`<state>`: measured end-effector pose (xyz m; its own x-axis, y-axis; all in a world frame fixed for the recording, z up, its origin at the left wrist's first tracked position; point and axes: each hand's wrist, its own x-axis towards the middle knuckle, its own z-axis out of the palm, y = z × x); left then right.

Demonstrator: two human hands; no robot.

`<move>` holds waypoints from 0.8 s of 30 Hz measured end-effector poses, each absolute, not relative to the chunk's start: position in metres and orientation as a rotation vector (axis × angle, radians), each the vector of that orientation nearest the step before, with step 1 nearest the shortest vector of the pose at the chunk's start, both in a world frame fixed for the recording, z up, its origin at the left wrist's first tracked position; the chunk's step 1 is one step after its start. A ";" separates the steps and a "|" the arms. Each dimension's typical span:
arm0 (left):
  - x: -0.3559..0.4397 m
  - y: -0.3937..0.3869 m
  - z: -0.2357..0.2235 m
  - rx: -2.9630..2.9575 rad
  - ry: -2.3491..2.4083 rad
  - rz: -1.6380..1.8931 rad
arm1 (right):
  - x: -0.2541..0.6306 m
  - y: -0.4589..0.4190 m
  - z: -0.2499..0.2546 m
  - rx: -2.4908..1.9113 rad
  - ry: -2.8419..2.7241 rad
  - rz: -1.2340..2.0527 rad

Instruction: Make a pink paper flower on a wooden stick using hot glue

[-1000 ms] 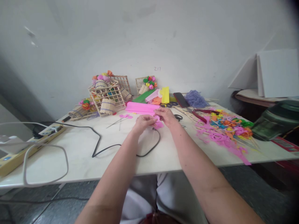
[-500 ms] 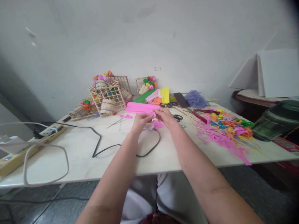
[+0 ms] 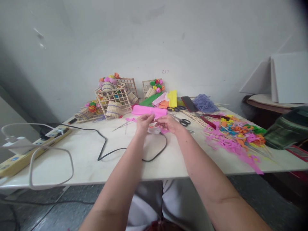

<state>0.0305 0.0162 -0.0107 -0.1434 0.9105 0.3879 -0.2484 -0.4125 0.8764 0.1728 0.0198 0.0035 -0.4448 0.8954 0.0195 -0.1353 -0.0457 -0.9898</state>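
My left hand (image 3: pixel 144 123) and my right hand (image 3: pixel 169 124) meet above the middle of the table, fingers closed in pinches. Between the fingertips is something thin and small that I cannot make out. Just behind them lies a rolled pink paper sheet (image 3: pixel 144 110). Under my right hand a pink paper piece (image 3: pixel 164 131) shows in part, beside a small whitish object (image 3: pixel 154 130) with a black cord (image 3: pixel 160 153). Left of my left hand are small pink paper pieces (image 3: pixel 130 119) and thin sticks (image 3: pixel 118 126). Black-handled scissors (image 3: pixel 184 122) rest to the right.
Stick racks (image 3: pixel 114 96) with bundled sticks and paper flowers stand at the back left. Coloured paper (image 3: pixel 172 98), a phone (image 3: pixel 189 104) and purple strands (image 3: pixel 205 103) lie behind. Red-handled pliers (image 3: pixel 208 122), paper scraps (image 3: pixel 237 134) and a green jar (image 3: pixel 286 128) are right; a power strip (image 3: pixel 36 147) is left.
The pink piece seen at my fingertips before is no longer visible there. Both hands stay close together, with their fingers shifted slightly. The whole view has swung a little to the left.
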 end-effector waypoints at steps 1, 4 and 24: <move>0.030 0.017 -0.011 1.240 0.826 1.705 | 0.173 0.019 0.004 -0.852 -1.420 1.626; 0.029 0.019 -0.014 1.242 0.813 1.730 | 0.171 0.016 0.004 -0.835 -1.437 1.659; 0.020 0.018 -0.010 0.986 0.717 1.670 | 0.169 0.022 -0.001 -0.864 -1.501 1.403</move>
